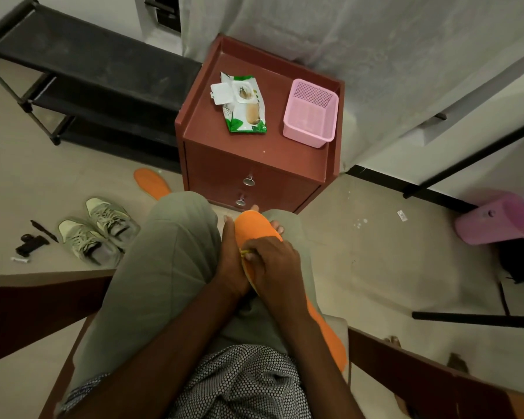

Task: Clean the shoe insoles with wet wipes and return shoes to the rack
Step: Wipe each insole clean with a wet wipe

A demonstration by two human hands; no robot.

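An orange insole (254, 228) lies across my lap, toe end pointing at the cabinet and heel end (330, 343) by my right hip. My left hand (229, 261) grips its left edge, fingertips showing past the far side. My right hand (274, 264) lies over the insole's middle with fingers curled at its yellowish edge; no wipe shows under it. A second orange insole (150, 182) lies on the floor. A pair of grey sneakers (99, 231) stands on the floor to my left. The green-and-white wet wipes pack (244, 105) lies flap open on the cabinet. The black shoe rack (88, 86) stands at the back left.
A pink basket (310, 113) sits beside the wipes on the red-brown cabinet (254, 164). A pink lidded bin (496, 219) is on the floor at right. Small black items (32, 240) lie left of the sneakers. Brown chair arms flank me.
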